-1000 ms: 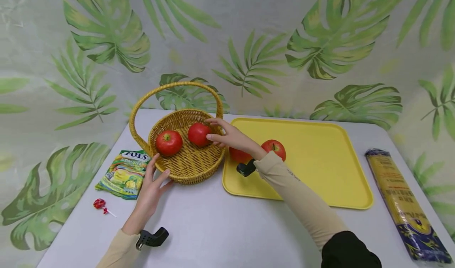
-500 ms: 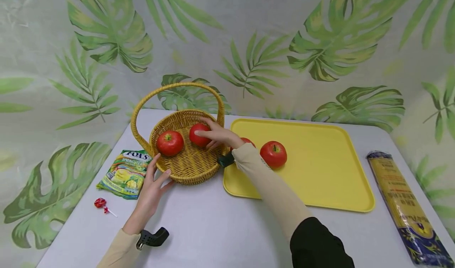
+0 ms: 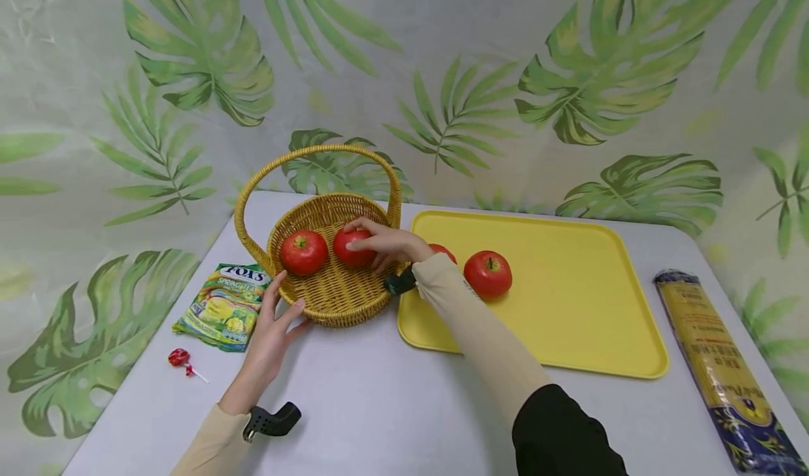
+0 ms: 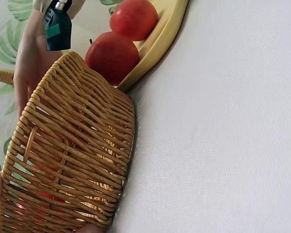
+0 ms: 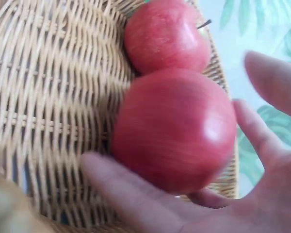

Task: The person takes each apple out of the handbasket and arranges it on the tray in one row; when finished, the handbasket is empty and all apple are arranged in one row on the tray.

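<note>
1. Right hand: inside the basket, fingers bent round the held apple. Grip assessed as loose: the fingers are spread, and contact at every fingertip cannot be confirmed.
2. Left hand: fingers spread against the basket's near left wall, gripping nothing; judged to be steadying it.
3. Location: the held apple is in the basket, just beside the left apple. Whether these 2 touch cannot be told.
4. Tray: right of the basket, bearing 2 more apples, the front apple and the rear apple, the latter partly hidden by the right sleeve.
5. Step in hand, as judged: taking hold of the held apple within the basket. Setting it down there cannot be ruled out.
6. Next move, as judged: if lifting, it calls for a firmer closing of the fingers, then a rise over the rim, clear of the handle, with the left hand bracing against tipping.
7. Also on the table: sweets bag, lollipop, long pack.
</note>
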Demonstrator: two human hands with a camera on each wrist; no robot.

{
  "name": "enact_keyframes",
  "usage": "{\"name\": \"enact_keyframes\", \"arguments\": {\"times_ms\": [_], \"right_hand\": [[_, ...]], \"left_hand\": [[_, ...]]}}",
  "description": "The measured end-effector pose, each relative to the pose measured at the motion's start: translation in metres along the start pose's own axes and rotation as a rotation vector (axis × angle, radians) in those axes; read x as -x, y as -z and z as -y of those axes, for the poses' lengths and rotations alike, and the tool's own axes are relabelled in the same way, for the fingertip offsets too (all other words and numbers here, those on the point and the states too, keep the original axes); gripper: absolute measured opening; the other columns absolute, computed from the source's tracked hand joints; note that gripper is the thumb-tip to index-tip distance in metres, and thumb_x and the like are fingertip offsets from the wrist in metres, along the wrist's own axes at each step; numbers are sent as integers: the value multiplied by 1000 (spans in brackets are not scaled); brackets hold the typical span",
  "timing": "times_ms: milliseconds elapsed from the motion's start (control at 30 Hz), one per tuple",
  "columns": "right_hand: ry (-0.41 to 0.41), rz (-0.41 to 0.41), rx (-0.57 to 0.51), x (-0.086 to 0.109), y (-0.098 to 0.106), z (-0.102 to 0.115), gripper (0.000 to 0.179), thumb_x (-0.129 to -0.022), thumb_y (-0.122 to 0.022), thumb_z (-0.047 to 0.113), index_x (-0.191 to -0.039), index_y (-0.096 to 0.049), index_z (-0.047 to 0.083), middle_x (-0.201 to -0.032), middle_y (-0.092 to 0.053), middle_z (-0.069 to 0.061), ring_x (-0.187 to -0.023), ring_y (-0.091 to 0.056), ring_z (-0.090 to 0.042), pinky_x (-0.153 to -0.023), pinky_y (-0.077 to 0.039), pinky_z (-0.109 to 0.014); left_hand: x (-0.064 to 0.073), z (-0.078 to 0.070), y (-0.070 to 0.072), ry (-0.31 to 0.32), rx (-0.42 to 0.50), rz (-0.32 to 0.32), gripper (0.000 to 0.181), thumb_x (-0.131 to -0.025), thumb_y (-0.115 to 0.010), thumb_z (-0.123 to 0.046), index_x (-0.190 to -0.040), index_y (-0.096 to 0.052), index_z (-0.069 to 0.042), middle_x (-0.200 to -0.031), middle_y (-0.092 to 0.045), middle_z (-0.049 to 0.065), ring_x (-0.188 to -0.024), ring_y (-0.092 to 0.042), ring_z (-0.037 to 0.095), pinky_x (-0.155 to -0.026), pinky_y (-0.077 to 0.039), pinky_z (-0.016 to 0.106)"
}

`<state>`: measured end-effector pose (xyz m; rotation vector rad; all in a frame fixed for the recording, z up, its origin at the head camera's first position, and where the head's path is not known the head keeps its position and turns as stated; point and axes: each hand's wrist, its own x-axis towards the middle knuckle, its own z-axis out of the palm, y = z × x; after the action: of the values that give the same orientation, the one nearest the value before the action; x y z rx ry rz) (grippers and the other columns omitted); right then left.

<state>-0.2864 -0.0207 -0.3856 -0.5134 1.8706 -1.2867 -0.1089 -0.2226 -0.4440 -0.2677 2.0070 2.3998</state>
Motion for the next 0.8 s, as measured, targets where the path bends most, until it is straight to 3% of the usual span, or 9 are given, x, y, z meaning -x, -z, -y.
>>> {"name": "enact_keyframes", "arguments": {"times_ms": [133,233,300,433,600,800], "right_hand": [[-10,12,85,0,-2,5,49,-98,-54,20,-143,-35,22,-152,-9,-15,-104,-52,-55,-88,-47,-59],[-36,-15,152,-2,-6,8,55,-97,-55,19,-148,-33,27,-153,7,-17,-109,-50,-45,-85,-50,-56],[-57,-19,189,-3,-8,9,60,-97,-56,18,-150,-30,29,-153,10,-18,-112,-46,-40,-83,-51,-54],[-87,8,236,-5,-12,9,64,-95,-58,17,-151,-28,26,-155,-6,-13,-119,-44,-36,-77,-55,-49],[-83,10,205,-4,-15,9,65,-93,-62,14,-150,-31,23,-152,-21,-7,-121,-43,-37,-79,-54,-52],[11,-16,177,-2,-15,6,65,-88,-70,14,-145,-40,16,-143,-35,-11,-117,-45,-29,-83,-53,-47]], "left_hand": [[0,0,0,1,-9,-2,68,-101,-49,-11,-154,-8,-19,-156,8,9,-137,-23,33,-104,-32,55],[0,1,1,4,-15,-3,67,-101,-49,-11,-154,-8,-19,-155,7,9,-137,-23,32,-104,-33,55],[0,1,1,6,-15,-2,67,-101,-49,-12,-154,-8,-20,-155,7,8,-137,-23,32,-104,-33,55],[-1,2,1,1,-9,1,67,-101,-49,-12,-154,-8,-20,-155,8,9,-137,-22,32,-104,-33,55],[-2,1,1,-5,-7,-1,67,-101,-48,-10,-154,-8,-20,-155,8,9,-137,-22,33,-104,-32,55],[-1,1,1,-8,-12,-3,67,-101,-47,-10,-154,-8,-20,-155,9,9,-137,-21,33,-104,-32,55]]}}
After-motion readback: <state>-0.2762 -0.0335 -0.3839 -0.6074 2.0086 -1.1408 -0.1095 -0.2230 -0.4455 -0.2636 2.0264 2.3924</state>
